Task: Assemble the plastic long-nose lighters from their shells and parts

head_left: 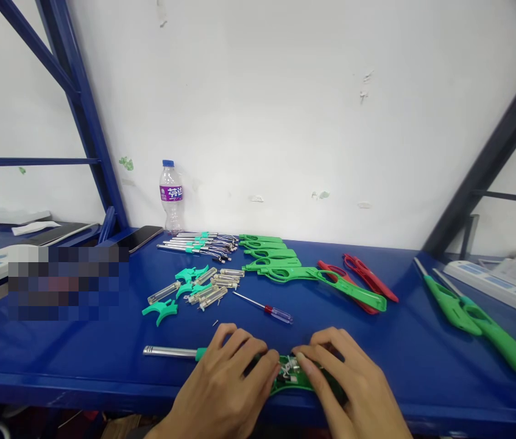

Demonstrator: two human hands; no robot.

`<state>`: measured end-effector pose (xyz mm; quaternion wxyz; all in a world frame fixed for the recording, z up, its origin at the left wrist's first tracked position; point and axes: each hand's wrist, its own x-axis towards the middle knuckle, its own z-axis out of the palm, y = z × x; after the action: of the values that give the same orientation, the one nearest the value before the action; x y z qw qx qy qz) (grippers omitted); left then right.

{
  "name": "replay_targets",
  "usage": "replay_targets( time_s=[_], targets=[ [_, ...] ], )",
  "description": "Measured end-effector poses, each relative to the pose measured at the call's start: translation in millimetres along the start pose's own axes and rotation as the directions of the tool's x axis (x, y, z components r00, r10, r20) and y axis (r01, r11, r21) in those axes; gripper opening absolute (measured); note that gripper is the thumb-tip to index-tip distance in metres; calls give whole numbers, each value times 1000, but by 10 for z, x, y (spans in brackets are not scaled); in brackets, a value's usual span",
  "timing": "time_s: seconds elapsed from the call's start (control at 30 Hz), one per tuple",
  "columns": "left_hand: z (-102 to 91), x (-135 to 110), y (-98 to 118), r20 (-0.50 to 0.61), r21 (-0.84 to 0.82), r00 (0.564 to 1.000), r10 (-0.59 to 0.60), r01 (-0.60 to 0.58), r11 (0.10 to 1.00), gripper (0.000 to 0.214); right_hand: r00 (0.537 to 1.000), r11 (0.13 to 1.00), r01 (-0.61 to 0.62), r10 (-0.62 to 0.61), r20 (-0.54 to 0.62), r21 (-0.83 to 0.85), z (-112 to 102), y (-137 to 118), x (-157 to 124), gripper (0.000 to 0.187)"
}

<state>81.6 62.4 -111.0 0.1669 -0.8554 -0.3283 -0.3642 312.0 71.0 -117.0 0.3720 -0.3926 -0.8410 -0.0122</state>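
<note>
A green lighter casing half (304, 383) lies at the table's front edge, its inner side up, with a metal tube (170, 352) reaching out to the left. Small white and black parts and a clear piece (290, 364) show inside it. My left hand (233, 387) is closed over the casing's left part, fingertips pressed near the inner parts. My right hand (351, 381) grips the right part, thumb and forefinger at the clear piece. Both hands cover much of the casing. Beyond them lies a screwdriver (267, 309) with a clear purple handle.
Clear fuel tanks (212, 297), teal triggers (161, 311) and metal tubes with wires (194, 244) lie left of centre. Green casing halves (276, 273) and red ones (371, 277) lie behind. Two long green lighters (490, 332) rest right. A bottle (172, 201) stands by the wall.
</note>
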Motion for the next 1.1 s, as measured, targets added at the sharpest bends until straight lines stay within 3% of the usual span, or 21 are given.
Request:
replay_targets(
  time_s=[0.53,0.8,0.93,1.1],
  targets=[
    [-8,44,2,-3,-36,1000,5,-5,999,22,996,999,35,-35,-80,-8,-19,-67,84,22],
    [-10,58,-11,1,1,1000,23,-23,1000,23,1000,1000,13,-13,-25,-7,-3,-19,32,21],
    [-25,63,-19,35,-27,999,14,-13,1000,23,999,996,-34,36,-22,76,-33,0,31,17],
    [-24,77,-26,36,-46,999,17,-15,999,24,993,976,-103,91,70,192,-72,45,24,15]
  ],
)
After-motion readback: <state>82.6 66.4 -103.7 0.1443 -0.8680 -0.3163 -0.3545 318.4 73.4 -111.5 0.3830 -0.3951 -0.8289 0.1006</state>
